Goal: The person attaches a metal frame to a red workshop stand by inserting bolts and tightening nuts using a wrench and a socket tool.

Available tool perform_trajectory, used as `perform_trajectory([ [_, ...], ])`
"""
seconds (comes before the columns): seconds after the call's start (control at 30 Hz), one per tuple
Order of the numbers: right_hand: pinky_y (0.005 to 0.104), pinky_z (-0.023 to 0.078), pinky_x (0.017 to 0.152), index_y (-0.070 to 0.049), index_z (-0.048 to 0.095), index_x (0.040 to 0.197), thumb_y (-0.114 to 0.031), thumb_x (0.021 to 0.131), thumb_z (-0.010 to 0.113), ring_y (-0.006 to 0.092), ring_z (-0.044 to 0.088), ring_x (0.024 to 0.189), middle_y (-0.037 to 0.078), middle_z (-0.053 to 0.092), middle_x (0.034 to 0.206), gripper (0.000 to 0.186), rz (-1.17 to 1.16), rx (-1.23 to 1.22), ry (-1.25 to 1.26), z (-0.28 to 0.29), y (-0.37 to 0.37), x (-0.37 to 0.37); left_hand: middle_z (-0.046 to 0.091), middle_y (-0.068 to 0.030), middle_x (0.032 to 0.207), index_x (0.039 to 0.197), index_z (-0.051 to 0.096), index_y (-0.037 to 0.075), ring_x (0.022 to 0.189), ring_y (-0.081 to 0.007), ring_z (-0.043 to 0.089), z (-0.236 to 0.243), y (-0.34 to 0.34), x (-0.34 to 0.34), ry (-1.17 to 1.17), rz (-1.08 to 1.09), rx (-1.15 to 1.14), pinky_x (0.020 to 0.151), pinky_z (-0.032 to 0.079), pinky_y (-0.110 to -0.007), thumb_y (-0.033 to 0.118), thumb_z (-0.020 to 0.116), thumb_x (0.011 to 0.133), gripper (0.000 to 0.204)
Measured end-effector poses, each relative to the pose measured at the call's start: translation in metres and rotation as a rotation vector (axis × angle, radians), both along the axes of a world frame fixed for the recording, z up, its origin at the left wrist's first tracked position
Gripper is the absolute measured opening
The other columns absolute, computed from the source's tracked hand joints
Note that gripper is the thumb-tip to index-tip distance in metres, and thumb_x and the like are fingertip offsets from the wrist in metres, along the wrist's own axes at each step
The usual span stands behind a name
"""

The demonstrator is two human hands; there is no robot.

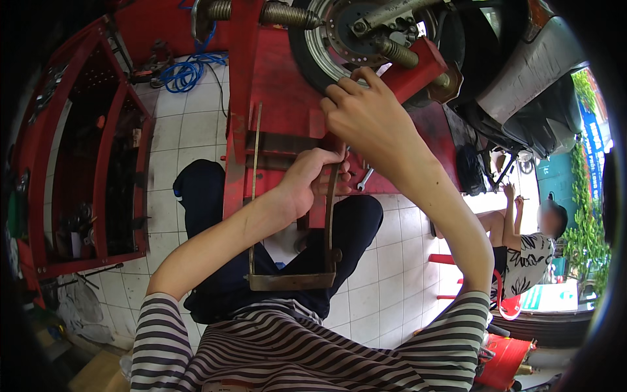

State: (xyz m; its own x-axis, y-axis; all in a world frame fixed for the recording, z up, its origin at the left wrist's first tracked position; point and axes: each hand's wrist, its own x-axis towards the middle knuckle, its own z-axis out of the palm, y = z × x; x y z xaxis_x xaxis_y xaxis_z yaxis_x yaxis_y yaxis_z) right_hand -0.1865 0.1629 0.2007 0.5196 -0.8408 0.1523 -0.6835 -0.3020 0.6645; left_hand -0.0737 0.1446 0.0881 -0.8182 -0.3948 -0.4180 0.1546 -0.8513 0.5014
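Observation:
A long U-shaped metal bracket [291,282] lies over my lap, its two arms pointing away from me over the edge of the red lift platform [266,68]. My left hand [308,175] is closed around the far part of the bracket's right arm. Just beyond it, my right hand [366,117] is bent at the wrist with its fingers curled, in front of the motorbike wheel [312,59]. Whatever those fingers hold, if anything, is hidden behind the hand. An open-ended spanner [364,180] rests at the platform's near edge, beside my left fingers.
Large threaded clamp screws [287,14] flank the wheel. A motorbike body [522,72] fills the upper right. Red tool shelving [104,163] stands left, near a coiled blue hose [185,76] on the tiled floor. Another person [532,251] sits at the right.

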Motion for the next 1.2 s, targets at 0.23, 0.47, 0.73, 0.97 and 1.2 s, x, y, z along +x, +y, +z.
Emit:
perform_trajectory([
  [0.23, 0.0316, 0.046, 0.085, -0.011, 0.070, 0.066, -0.014, 0.064, 0.068, 0.0182, 0.063, 0.080, 0.005, 0.065, 0.073, 0.004, -0.015, -0.001, 0.037, 0.004, 0.004, 0.002, 0.060, -0.0033, 0.079, 0.098, 0.057, 0.006, 0.077, -0.0174, 0.064, -0.003, 0.000, 0.000, 0.014, 0.010, -0.009, 0.069, 0.060, -0.038, 0.013, 0.059, 0.086, 0.014],
  [0.47, 0.0304, 0.045, 0.083, -0.012, 0.070, 0.065, -0.014, 0.062, 0.069, 0.0181, 0.062, 0.081, 0.004, 0.064, 0.073, 0.005, -0.023, -0.007, 0.024, 0.008, 0.006, 0.001, 0.061, -0.0034, 0.078, 0.097, 0.058, 0.006, 0.077, -0.0172, 0.064, -0.001, 0.000, -0.003, 0.002, 0.011, -0.020, 0.070, 0.060, -0.037, 0.013, 0.058, 0.087, 0.013],
  [0.73, 0.0329, 0.045, 0.089, -0.010, 0.070, 0.067, -0.014, 0.062, 0.069, 0.0197, 0.062, 0.086, 0.005, 0.064, 0.074, 0.006, -0.033, -0.021, 0.005, 0.008, 0.007, -0.003, 0.061, -0.0035, 0.081, 0.098, 0.058, 0.006, 0.077, -0.0172, 0.064, -0.001, 0.000, -0.008, 0.000, 0.002, 0.001, 0.071, 0.060, -0.037, 0.014, 0.059, 0.087, 0.013],
  [0.97, 0.0350, 0.045, 0.092, -0.009, 0.070, 0.072, -0.013, 0.064, 0.069, 0.0203, 0.062, 0.088, 0.006, 0.064, 0.077, 0.009, -0.051, -0.043, -0.036, 0.004, 0.005, -0.005, 0.061, -0.0039, 0.081, 0.099, 0.058, 0.006, 0.077, -0.0174, 0.065, 0.000, 0.000, -0.010, -0.007, 0.020, -0.003, 0.072, 0.060, -0.037, 0.014, 0.058, 0.088, 0.014],
  [1.2, 0.0385, 0.046, 0.093, -0.007, 0.069, 0.073, -0.012, 0.056, 0.075, 0.0215, 0.064, 0.087, 0.008, 0.065, 0.077, 0.018, -0.122, -0.025, -0.015, 0.005, 0.009, 0.001, 0.062, -0.0039, 0.083, 0.101, 0.059, 0.005, 0.079, -0.0178, 0.065, 0.003, 0.001, -0.008, -0.013, 0.016, -0.009, 0.073, 0.060, -0.036, 0.015, 0.059, 0.088, 0.016],
])
